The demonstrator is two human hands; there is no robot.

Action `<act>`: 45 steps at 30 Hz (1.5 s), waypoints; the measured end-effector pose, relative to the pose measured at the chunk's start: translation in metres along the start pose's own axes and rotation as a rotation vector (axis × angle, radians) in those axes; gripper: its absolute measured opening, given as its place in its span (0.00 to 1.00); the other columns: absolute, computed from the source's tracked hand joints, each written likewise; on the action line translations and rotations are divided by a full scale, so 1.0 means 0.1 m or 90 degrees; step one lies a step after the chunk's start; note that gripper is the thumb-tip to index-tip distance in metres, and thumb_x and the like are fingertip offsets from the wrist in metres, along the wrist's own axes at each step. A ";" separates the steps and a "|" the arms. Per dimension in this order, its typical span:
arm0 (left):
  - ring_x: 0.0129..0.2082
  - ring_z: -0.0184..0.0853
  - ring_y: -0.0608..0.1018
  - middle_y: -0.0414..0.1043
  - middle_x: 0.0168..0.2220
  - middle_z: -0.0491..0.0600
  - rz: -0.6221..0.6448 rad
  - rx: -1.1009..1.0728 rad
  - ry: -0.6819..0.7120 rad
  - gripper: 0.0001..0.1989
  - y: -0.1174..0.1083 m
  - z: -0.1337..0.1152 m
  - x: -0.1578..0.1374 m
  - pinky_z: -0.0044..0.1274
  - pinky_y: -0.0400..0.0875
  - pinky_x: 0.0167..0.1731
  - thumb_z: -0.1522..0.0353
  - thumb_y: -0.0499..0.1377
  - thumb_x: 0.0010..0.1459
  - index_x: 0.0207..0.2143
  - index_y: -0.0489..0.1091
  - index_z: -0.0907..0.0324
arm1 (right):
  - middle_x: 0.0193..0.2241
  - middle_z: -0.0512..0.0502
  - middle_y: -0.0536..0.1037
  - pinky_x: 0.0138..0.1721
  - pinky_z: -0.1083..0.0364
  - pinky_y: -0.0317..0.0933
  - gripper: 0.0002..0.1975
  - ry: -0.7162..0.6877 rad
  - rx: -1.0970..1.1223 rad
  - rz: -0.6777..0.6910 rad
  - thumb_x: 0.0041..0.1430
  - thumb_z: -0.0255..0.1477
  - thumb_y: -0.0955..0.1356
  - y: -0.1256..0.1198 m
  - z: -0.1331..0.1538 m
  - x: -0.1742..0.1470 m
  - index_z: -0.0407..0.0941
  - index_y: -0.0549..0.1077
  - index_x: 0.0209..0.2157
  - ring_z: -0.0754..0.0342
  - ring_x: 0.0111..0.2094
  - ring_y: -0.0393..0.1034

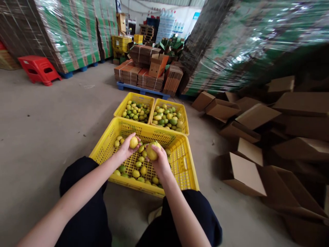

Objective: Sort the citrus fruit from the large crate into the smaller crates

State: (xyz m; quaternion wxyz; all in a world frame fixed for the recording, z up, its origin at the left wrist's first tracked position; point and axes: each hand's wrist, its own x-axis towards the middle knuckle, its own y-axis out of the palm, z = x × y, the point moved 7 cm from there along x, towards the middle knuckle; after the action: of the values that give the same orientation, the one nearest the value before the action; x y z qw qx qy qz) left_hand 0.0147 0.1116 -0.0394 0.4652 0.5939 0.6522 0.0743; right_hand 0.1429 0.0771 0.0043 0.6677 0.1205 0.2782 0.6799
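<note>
A yellow lemon (133, 142) rests in my left hand (126, 148), held by the fingers above the near crate. My right hand (160, 160) grips a larger yellow lemon (152, 151) with a greenish top, a little to the right. Both hands are over the large yellow plastic crate (183, 147), which stands between my knees. Scattered on its slotted bottom lie several yellow and green lemons (136, 174). My forearms and hands hide part of the crate's inside.
Two smaller yellow crates, a left one (120, 106) and a right one (185, 118), adjoin the far side, both holding lemons. Open cardboard boxes (246, 171) are heaped at right. Flattened cartons (131, 73) sit on a blue pallet (141, 90). A red stool (38, 68) stands left.
</note>
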 end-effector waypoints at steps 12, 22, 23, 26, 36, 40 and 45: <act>0.25 0.31 0.80 0.76 0.33 0.47 -0.025 -0.015 0.009 0.15 -0.01 -0.01 -0.03 0.21 0.75 0.21 0.59 0.51 0.68 0.41 0.72 0.58 | 0.28 0.49 0.79 0.29 0.54 0.70 0.11 0.077 0.087 0.047 0.47 0.35 0.75 -0.07 -0.13 0.12 0.45 0.76 0.32 0.50 0.31 0.74; 0.23 0.28 0.79 0.73 0.24 0.48 -0.053 -0.069 0.000 0.03 0.04 -0.12 -0.12 0.17 0.78 0.24 0.75 0.58 0.59 0.31 0.68 0.64 | 0.25 0.53 0.76 0.16 0.62 0.58 0.14 0.125 0.101 0.014 0.44 0.30 0.76 -0.10 -0.20 0.14 0.46 0.70 0.31 0.57 0.22 0.71; 0.24 0.29 0.79 0.74 0.25 0.49 -0.055 -0.062 0.005 0.03 0.03 -0.12 -0.11 0.17 0.78 0.25 0.77 0.57 0.58 0.31 0.69 0.64 | 0.24 0.53 0.76 0.14 0.63 0.56 0.14 0.137 0.092 0.017 0.43 0.29 0.76 -0.10 -0.20 0.14 0.46 0.69 0.30 0.58 0.21 0.69; 0.28 0.31 0.80 0.75 0.28 0.51 -0.068 -0.058 0.024 0.03 -0.02 -0.09 -0.07 0.18 0.79 0.28 0.78 0.57 0.56 0.30 0.69 0.64 | 0.25 0.51 0.77 0.15 0.63 0.58 0.11 0.154 0.090 -0.015 0.43 0.27 0.75 -0.12 -0.19 0.13 0.45 0.70 0.28 0.58 0.22 0.69; 0.25 0.30 0.78 0.74 0.27 0.48 -0.090 -0.094 -0.002 0.10 -0.06 -0.03 -0.04 0.22 0.78 0.28 0.68 0.54 0.65 0.34 0.71 0.63 | 0.19 0.48 0.75 0.15 0.60 0.58 0.09 0.290 0.096 -0.124 0.56 0.35 0.66 -0.15 -0.41 0.03 0.44 0.71 0.29 0.55 0.19 0.69; 0.27 0.35 0.79 0.74 0.27 0.53 -0.128 -0.150 -0.035 0.21 -0.09 0.01 -0.08 0.27 0.80 0.26 0.62 0.43 0.70 0.36 0.70 0.65 | 0.18 0.51 0.75 0.17 0.59 0.61 0.07 0.236 0.108 -0.214 0.55 0.34 0.66 -0.24 -0.33 0.04 0.46 0.69 0.28 0.56 0.19 0.68; 0.21 0.27 0.75 0.70 0.23 0.45 -0.131 -0.123 0.036 0.05 -0.07 -0.11 -0.10 0.18 0.77 0.23 0.72 0.61 0.58 0.31 0.68 0.62 | 0.17 0.57 0.73 0.16 0.60 0.60 0.10 0.139 0.001 -0.230 0.42 0.27 0.74 -0.26 -0.20 0.04 0.46 0.68 0.24 0.58 0.18 0.66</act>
State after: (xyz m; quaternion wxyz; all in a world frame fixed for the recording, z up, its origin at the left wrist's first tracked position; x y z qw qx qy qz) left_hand 0.0010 0.1061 -0.0329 0.5064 0.4742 0.7125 0.1054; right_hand 0.1537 0.0758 -0.0270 0.7445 -0.0052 0.3662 0.5582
